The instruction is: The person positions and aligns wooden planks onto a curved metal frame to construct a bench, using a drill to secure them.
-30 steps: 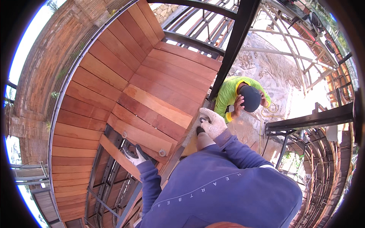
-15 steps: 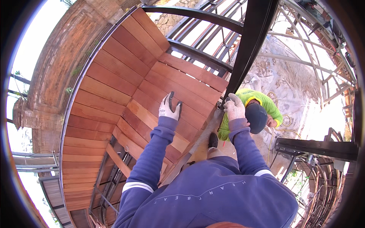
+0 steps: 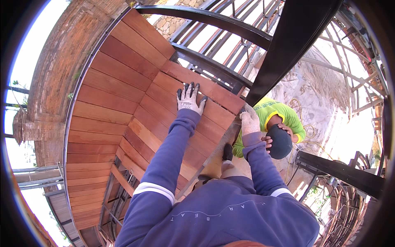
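Note:
My left hand (image 3: 190, 99), in a white glove with dark fingertips, lies with fingers spread on the reddish wooden planks (image 3: 173, 111). Its fingertips reach toward the outermost plank (image 3: 205, 85), which borders the open steel frame. By the right end of that plank, next to a thick black steel beam (image 3: 284, 57), is my right hand (image 3: 250, 121). It is gloved too, its fingers curled together; whatever they may hold is hidden.
Close beyond my right forearm, a co-worker in a bright green shirt (image 3: 277, 113) and dark cap (image 3: 279, 142) stands lower down. Bare steel joists (image 3: 214, 64) lie past the planking. Slanting planks (image 3: 111, 86) rise along the left side. Another black beam (image 3: 337, 168) juts in at right.
My left hand has moved forward along the planks and spread its fingers. My right hand has come down beside the outer plank's end. The co-worker has raised a hand to the cap.

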Available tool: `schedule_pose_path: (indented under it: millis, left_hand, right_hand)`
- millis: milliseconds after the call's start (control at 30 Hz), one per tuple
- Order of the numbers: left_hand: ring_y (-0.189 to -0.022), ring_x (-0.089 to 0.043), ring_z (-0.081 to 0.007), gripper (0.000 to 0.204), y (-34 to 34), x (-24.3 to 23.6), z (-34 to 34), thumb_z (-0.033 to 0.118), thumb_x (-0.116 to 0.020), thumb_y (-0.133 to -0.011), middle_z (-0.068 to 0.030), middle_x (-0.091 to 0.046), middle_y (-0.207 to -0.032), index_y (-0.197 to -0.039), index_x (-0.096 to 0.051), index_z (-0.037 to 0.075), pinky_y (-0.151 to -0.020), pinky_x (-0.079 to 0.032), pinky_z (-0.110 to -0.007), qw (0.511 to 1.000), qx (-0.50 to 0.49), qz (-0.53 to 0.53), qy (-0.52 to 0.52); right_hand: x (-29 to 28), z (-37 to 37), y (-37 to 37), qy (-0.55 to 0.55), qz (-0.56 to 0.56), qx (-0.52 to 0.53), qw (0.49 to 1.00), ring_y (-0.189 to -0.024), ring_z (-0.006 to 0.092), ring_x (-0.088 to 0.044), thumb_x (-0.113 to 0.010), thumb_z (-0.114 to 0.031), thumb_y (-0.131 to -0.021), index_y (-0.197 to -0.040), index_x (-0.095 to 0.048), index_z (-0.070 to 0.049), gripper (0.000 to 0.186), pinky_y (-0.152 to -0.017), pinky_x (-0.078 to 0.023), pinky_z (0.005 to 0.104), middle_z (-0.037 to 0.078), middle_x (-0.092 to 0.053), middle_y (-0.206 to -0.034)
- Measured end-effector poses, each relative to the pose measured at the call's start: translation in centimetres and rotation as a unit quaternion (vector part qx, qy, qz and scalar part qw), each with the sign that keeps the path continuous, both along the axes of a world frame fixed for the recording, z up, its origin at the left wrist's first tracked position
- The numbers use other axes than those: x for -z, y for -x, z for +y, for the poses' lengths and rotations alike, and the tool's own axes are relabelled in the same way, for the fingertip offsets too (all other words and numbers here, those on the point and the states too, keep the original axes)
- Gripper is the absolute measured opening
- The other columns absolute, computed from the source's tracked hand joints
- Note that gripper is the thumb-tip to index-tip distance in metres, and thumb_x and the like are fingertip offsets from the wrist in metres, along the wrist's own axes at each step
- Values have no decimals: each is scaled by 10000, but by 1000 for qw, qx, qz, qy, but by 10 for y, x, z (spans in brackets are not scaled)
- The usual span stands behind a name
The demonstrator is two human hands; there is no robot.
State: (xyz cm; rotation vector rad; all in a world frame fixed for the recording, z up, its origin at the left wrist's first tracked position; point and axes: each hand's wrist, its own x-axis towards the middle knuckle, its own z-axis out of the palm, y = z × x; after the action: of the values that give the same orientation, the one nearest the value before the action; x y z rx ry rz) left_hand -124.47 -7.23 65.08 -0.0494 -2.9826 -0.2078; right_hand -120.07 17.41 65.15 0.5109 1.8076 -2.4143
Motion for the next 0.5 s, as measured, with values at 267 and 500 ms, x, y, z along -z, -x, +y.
schedule_pose_path:
  millis: [267,500]
  left_hand:
    - [-1461,-322,-303,645,-1,-5,4,390,-627,-917,-111,-406,-1555,-1480,-456,123,-1221,-174,-484,1000,-3,0,4]
    - [-1475,-286,-317,676,0,-5,-1,421,-624,-909,-141,-394,-1557,-1491,-446,127,-1224,-123,-509,999,2,1,-33]
  right_hand:
    - [17,7,-1,10,-2,-8,1000,-826,75,-581,-495,-60,-890,-1335,-575,25,460,-752,-502,221,34,-658,-1071]
    - [5,3,12,-88,4,-48,995,-823,95,-567,-521,-65,-837,-1226,-632,51,421,-758,-478,245,26,-667,-969]
